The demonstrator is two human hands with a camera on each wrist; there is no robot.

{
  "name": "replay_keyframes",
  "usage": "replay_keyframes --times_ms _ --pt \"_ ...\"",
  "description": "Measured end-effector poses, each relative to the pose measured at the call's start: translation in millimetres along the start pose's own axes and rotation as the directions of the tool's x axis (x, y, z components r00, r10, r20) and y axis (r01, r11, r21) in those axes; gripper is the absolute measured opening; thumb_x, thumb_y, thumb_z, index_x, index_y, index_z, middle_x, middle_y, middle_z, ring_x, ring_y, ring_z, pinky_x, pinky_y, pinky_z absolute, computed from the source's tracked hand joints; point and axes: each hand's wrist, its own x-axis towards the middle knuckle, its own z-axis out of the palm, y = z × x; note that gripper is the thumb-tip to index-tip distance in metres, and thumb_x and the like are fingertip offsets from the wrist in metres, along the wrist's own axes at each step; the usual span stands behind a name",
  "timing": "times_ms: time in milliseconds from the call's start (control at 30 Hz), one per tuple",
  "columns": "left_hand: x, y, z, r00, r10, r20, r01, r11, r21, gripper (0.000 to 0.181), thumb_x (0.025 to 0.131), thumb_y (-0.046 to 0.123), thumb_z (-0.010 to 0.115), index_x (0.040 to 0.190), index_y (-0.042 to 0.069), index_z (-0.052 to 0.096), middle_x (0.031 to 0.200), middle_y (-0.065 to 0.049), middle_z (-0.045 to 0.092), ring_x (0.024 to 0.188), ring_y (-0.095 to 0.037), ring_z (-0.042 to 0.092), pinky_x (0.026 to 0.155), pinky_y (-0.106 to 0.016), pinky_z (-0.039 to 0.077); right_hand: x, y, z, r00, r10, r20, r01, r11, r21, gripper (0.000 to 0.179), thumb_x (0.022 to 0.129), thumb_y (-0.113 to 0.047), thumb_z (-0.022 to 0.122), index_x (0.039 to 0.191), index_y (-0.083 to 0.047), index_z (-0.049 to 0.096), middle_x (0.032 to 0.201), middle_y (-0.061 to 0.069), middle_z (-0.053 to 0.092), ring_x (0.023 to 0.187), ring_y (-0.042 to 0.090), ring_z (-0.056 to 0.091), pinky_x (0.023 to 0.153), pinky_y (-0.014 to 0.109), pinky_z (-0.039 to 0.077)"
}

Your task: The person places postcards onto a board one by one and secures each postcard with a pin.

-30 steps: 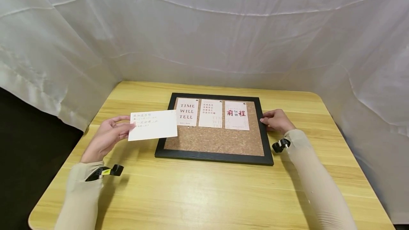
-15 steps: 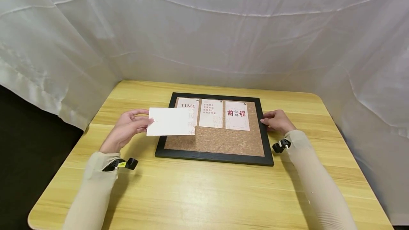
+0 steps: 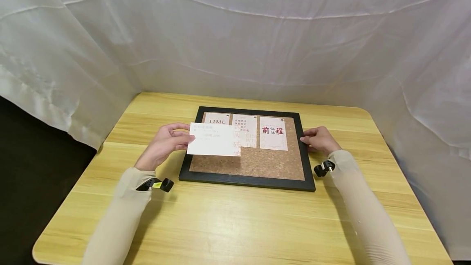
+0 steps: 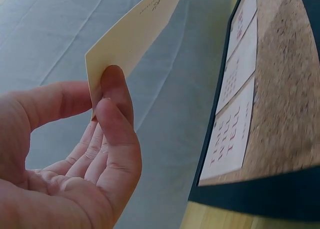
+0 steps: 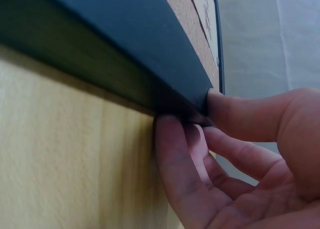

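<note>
My left hand [image 3: 162, 145] pinches a white card [image 3: 211, 144] by its left end, between thumb and fingers. The card is held over the left part of a framed corkboard [image 3: 274, 166], partly covering two cards there. Faint print shows on it, and in the left wrist view the pinched card [image 4: 132, 36] stands tilted. On the board's right side, my right hand [image 3: 319, 139] grips the black frame. Close up in the right wrist view, the thumb presses the frame [image 5: 150, 44] from above and the fingers meet its outer side and underside.
Three printed cards lie in a row along the board's upper half: a TIME card [image 3: 217, 117], a middle card [image 3: 247, 136] and one with large red characters [image 3: 273, 142]. The wooden table [image 3: 235, 224] meets white cloth [image 3: 235, 44] behind and right.
My left hand has carried the card rightward from the board's left edge to over the cork, now covering much of the TIME card. My right hand has stayed on the frame.
</note>
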Motion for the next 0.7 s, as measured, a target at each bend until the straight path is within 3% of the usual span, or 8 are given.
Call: replay_keyframes --times_ms 500,700 --pt "17.5 -8.3 43.2 0.999 -0.019 0.04 0.017 0.999 0.032 0.039 0.091 0.004 0.075 0.125 -0.002 0.056 0.086 0.005 0.076 0.079 -0.012 0.071 0.074 -0.027 0.061 -0.5 -1 0 1.0 0.002 -0.002 -0.002 1.0 0.002 0.053 0.105 -0.016 0.058 0.149 0.01 0.046 0.143 0.033 0.053 0.108 0.025 0.067 0.093 0.04 0.062" --pt "21.6 -16.1 56.1 0.998 -0.023 0.062 0.02 0.999 0.043 0.038 0.091 0.001 0.075 0.124 -0.003 0.057 0.09 -0.001 0.075 0.078 -0.013 0.071 0.074 -0.028 0.062 0.0 -1 0 1.0 0.009 -0.002 -0.009 1.0 -0.002 0.053 0.105 -0.017 0.058 0.15 0.009 0.046 0.144 0.032 0.053 0.108 0.025 0.067 0.094 0.041 0.061"
